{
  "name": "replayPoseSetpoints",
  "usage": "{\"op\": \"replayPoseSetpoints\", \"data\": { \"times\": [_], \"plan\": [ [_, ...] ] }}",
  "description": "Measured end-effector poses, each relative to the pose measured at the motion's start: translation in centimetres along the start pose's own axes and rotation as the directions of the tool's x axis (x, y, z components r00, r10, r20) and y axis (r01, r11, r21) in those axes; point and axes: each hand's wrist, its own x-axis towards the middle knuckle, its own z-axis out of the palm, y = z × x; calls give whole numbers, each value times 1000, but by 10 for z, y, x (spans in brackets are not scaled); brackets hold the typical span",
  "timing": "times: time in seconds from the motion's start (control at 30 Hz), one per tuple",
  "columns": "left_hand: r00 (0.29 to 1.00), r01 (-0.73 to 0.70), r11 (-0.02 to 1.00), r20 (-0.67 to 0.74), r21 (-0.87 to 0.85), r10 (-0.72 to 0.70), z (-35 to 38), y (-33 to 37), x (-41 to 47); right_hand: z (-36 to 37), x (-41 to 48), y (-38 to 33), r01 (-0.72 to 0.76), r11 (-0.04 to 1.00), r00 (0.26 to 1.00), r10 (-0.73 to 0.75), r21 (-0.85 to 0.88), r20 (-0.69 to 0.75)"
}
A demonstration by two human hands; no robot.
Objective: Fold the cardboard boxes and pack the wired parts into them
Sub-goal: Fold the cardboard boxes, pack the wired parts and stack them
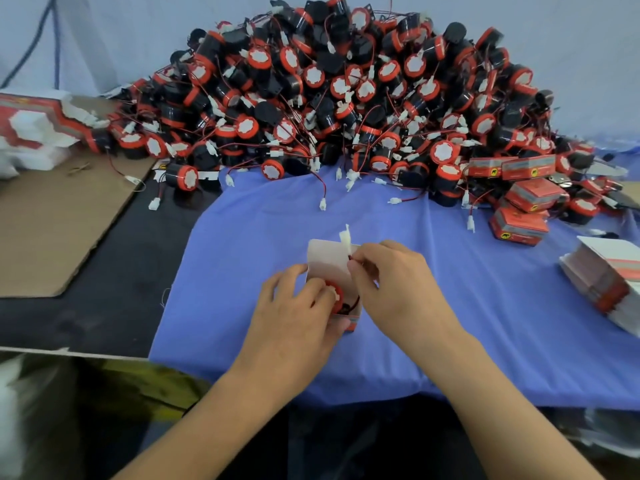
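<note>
Left hand grips the open box, wired part at its two o'clock; right hand, at three o'clock, pinches the wire end.

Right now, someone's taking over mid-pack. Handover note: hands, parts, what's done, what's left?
Left hand grips the open box, steadying the red-capped part sitting in it.
Right hand pinches that part's wire; the white connector sticks up above the flap.
Done: a few closed boxes lie at the right edge of the heap.
Left: tuck the wire in and close the flap, then work through the pile of parts, using the flat box stack at far right.
</note>
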Motion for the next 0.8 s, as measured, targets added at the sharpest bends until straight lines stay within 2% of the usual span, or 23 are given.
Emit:
{"op": "replayPoseSetpoints", "data": {
  "times": [0.17,0.3,0.4,0.47,0.57,0.67,0.8],
  "plan": [
    [996,88,995,-22,-38,-89,8,4,-7,1,6,-10,-7,999,999,10,-51,53],
    [995,79,997,-59,-4,-79,17,7,-10,8,12,-23,53,993,990,-38,-109,135],
    [989,92,995,-115,-33,-96,23,7,-12,23,13,-31,32,999,983,-37,32,178],
    [987,81,992,-134,-96,-94,27,5,-16,32,15,-28,-5,995,983,-12,96,185],
    [984,39,967,-158,-251,-81,33,-1,-22,41,14,-19,83,992,984,-66,-99,165],
    [985,6,929,-160,-369,-70,38,-3,-23,43,14,-15,133,986,978,-113,-104,173],
    [986,-57,907,-168,-417,-16,41,-6,-27,45,13,-7,165,981,968,-140,-106,209]
  ]
}}
